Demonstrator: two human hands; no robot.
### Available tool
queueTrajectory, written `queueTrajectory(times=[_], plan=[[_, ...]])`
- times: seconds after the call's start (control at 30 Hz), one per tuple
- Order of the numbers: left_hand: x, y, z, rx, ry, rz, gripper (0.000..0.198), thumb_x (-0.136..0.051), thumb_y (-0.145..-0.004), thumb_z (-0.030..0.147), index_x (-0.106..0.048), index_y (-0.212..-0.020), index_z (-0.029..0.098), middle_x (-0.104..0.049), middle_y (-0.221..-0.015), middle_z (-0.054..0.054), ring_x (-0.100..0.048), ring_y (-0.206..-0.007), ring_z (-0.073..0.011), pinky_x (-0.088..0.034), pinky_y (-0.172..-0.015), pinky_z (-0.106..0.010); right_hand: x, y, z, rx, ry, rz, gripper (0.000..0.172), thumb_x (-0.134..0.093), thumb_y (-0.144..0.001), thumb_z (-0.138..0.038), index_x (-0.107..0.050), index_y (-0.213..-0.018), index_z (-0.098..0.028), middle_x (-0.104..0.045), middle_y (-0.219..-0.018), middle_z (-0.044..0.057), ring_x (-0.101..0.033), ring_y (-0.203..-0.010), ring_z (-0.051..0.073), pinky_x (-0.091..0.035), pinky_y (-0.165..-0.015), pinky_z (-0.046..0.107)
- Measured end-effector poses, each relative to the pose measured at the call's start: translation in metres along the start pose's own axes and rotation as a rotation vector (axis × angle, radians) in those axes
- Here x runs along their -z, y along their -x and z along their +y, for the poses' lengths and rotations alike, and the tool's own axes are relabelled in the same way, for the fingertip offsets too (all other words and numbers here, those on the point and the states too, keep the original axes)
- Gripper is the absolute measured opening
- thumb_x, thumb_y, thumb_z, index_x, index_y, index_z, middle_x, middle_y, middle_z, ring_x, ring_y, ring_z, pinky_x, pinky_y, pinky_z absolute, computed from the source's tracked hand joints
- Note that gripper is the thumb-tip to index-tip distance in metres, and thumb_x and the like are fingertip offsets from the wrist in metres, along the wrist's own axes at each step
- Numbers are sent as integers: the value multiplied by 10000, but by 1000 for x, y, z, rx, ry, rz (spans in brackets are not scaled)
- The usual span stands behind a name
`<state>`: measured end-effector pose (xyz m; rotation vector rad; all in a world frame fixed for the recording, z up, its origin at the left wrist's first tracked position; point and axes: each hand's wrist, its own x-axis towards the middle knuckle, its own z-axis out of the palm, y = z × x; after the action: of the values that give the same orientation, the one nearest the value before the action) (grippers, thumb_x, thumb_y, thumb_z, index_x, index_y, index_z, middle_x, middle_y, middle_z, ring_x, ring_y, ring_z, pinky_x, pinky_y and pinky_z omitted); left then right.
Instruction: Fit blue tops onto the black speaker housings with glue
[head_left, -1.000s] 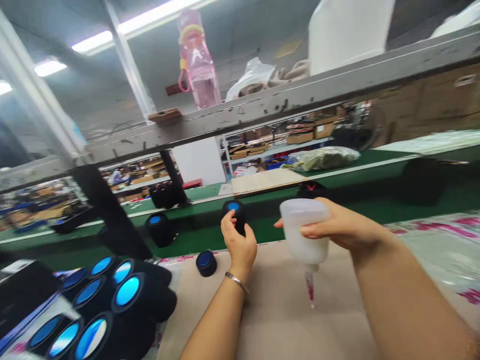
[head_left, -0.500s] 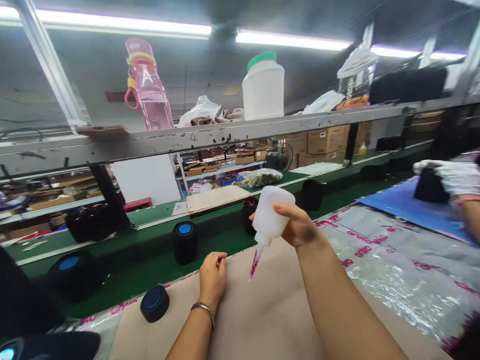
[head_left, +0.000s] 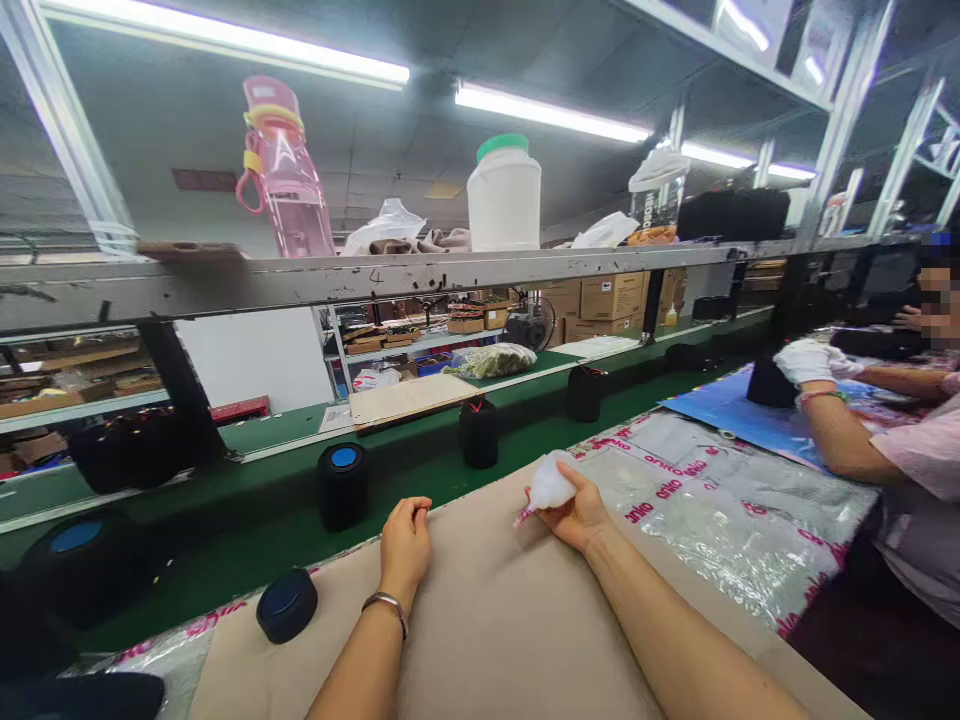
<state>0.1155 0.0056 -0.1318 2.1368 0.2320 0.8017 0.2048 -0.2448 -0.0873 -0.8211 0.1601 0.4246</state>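
My right hand (head_left: 576,510) grips a small white squeeze bottle (head_left: 551,482) with a red nozzle, laid low on the brown cardboard sheet (head_left: 495,610) with its tip pointing left. My left hand (head_left: 405,545) rests on the same sheet as a loose fist, holding nothing, a bracelet on its wrist. A black cylinder with a blue top (head_left: 343,484) stands on the green conveyor (head_left: 247,520) just beyond my left hand. A flat black cap with a blue top (head_left: 286,603) lies at the sheet's left edge.
More black cylinders (head_left: 478,432) stand along the conveyor. A co-worker's gloved hand (head_left: 806,362) holds a black piece over a blue mat at the right. Printed plastic film (head_left: 705,500) covers the bench to my right. The overhead shelf carries a pink bottle (head_left: 283,170) and white jug (head_left: 504,195).
My right hand lowered the squeeze bottle from upright in the air down onto the cardboard. My left hand let go of the blue-topped cylinder, which now rides the conveyor. The view swung right.
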Motion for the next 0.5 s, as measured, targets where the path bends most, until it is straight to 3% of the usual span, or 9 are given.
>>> queueTrajectory(times=[0.5], plan=[[2, 1, 5, 45, 3, -42, 195, -543, -937, 297, -623, -951, 119, -637, -955, -51, -604, -916, -168, -500, -876, -381, 3, -10, 6, -105, -32, -84, 486, -402, -1037, -357, -418, -1356, 8, -381, -1092, 128, -362, -1139, 63, -402, -1065, 223]])
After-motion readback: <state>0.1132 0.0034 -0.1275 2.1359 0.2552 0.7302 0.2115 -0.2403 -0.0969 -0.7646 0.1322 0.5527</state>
